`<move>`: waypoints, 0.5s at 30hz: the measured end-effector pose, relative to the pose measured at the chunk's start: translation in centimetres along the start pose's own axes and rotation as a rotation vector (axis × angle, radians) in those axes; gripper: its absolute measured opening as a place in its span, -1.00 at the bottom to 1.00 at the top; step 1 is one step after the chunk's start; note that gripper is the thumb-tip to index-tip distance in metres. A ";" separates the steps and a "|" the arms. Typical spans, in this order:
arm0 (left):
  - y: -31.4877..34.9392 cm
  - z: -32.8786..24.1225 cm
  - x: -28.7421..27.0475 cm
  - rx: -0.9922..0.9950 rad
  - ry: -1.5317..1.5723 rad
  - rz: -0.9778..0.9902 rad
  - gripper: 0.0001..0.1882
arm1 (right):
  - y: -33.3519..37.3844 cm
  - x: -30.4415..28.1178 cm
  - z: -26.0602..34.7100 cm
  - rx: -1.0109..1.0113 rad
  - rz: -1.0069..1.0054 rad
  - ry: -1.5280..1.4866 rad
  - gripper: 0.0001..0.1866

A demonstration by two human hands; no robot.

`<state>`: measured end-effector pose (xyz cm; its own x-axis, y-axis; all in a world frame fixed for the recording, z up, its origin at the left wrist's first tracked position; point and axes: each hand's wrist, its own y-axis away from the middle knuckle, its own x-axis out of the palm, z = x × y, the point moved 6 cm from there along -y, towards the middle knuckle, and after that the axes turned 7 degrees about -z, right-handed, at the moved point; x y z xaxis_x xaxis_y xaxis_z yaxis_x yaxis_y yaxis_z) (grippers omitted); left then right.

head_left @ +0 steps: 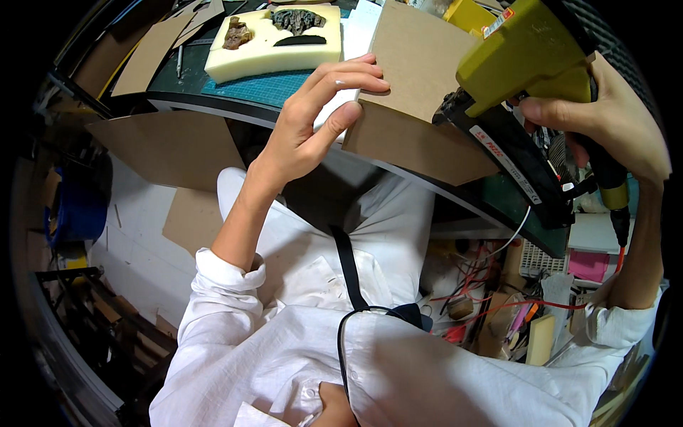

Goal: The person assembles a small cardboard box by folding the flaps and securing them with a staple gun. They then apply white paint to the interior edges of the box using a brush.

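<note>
Two brown fibreboard panels [420, 53] meet at an edge on the workbench, one facing up and one facing me. My left hand [324, 107] holds them at their left corner, fingertips on the upper panel and thumb by the joint. A thin white board [335, 114] shows beneath that hand. My right hand [597, 117] is wrapped round the handle of an olive-green air nail gun [526, 60] with a black magazine. The gun's nose is at the panels' right side, close to their shared edge; whether it touches cannot be made out. Part of the grip is hidden.
A cream foam block [274, 60] with rough brown and dark pieces in its hollows sits on a teal cutting mat [249, 87]. Cardboard sheets [153, 53] lie at far left. A red air hose [541, 304] crosses the cluttered right side. A blue bin [80, 203] stands left.
</note>
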<state>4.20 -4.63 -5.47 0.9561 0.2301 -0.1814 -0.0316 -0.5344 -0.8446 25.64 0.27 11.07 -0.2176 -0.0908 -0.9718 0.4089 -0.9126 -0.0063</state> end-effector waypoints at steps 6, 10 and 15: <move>0.3 -0.1 -0.4 -0.005 -0.038 -0.008 -0.77 | -0.3 0.4 -0.5 -0.020 -0.001 0.014 -0.46; 0.0 0.1 0.2 0.015 0.003 -0.017 -0.76 | 0.1 -0.1 -1.0 -0.005 0.001 0.016 -0.43; -0.2 0.1 0.3 0.028 0.011 -0.011 -0.77 | 0.5 -0.3 -0.6 -0.010 -0.085 0.055 -0.37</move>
<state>4.49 -4.35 -5.41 0.9595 0.2271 -0.1668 -0.0291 -0.5087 -0.8605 26.44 0.06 11.22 -0.2027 0.0094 -0.9792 0.3995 -0.9122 -0.0914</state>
